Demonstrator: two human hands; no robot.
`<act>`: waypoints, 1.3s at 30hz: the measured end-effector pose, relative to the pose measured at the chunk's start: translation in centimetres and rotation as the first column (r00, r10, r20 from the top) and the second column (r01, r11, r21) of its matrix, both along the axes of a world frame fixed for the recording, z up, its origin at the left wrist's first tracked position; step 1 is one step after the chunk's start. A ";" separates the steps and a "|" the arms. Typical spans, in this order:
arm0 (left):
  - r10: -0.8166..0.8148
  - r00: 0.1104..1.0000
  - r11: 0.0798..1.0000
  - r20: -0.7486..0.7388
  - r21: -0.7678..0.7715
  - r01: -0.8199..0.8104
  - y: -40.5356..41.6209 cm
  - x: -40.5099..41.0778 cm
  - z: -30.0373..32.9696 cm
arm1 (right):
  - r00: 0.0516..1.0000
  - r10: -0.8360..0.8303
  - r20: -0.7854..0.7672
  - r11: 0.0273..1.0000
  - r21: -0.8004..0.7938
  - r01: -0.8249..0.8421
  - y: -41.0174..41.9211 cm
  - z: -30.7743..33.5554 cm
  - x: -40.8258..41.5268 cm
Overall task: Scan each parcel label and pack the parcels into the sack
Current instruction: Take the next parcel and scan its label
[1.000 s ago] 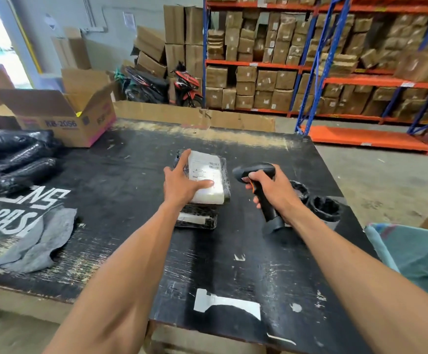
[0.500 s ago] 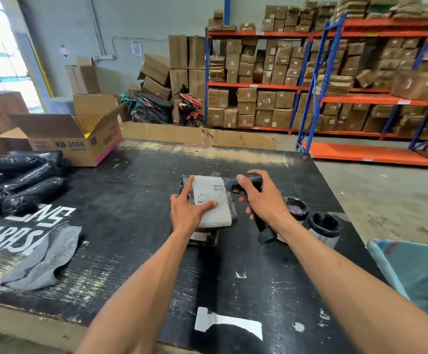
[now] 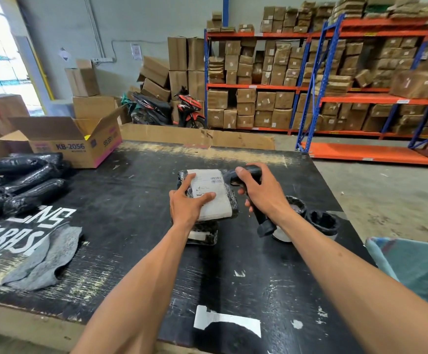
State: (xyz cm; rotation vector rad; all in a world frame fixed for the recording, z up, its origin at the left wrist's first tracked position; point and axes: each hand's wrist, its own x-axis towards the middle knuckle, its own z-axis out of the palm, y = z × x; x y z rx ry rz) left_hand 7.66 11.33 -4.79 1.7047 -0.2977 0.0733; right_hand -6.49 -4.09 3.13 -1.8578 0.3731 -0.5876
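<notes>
A black-wrapped parcel with a white label (image 3: 214, 191) is tilted up above the black table (image 3: 131, 200), gripped at its near-left side by my left hand (image 3: 186, 204). A second black parcel (image 3: 204, 233) lies flat on the table right under it. My right hand (image 3: 259, 190) grips a black barcode scanner (image 3: 245, 175), whose head sits just right of the label, facing it. The edge of a teal sack (image 3: 412, 267) shows at the right, off the table's side. Several more black-wrapped parcels (image 3: 26, 180) are piled at the table's left edge.
An open cardboard box marked KB-2056 (image 3: 65, 141) stands at the back left. A grey cloth (image 3: 47, 259) lies near the front left. Two black-lined cups (image 3: 320, 223) sit right of my right wrist. Racks of cartons and a parked motorbike fill the background.
My left hand has lifted the labelled parcel further off the lower one, tilting the label up. My right hand has brought the scanner head in close to the label's right side.
</notes>
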 end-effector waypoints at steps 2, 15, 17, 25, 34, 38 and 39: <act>-0.010 1.000 1.000 0.009 -0.009 0.010 0.0 -0.1 0.2 | 1.000 0.001 0.023 1.000 0.002 -0.001 0.0 0.2 0.0; 0.022 0.998 0.999 0.061 0.030 -0.024 -0.5 -0.8 0.4 | 0.999 -0.021 0.029 1.000 -0.019 0.022 -0.1 1.0 -0.3; 0.028 0.998 0.999 0.055 0.025 -0.029 -0.6 -0.8 0.3 | 0.999 -0.029 0.030 0.999 -0.021 0.029 -0.3 0.9 -0.4; 0.054 0.997 0.998 0.049 0.021 -0.055 -0.6 -0.4 0.0 | 1.000 -0.020 0.018 1.000 -0.013 0.021 -0.3 0.8 -0.8; 0.179 0.984 0.983 0.026 -0.042 -0.178 1.9 0.5 0.4 | 0.980 -0.036 -0.198 0.998 -0.048 0.028 1.2 -5.3 -0.6; 0.177 0.984 0.983 0.025 -0.043 -0.176 3.8 0.3 -0.3 | 0.919 -0.047 -0.391 0.995 -0.101 0.008 3.1 -12.1 -1.0; 0.179 0.984 0.983 0.022 -0.041 -0.178 4.4 0.1 -0.6 | 0.904 -0.045 -0.426 0.994 -0.113 -0.003 3.7 -13.5 -1.1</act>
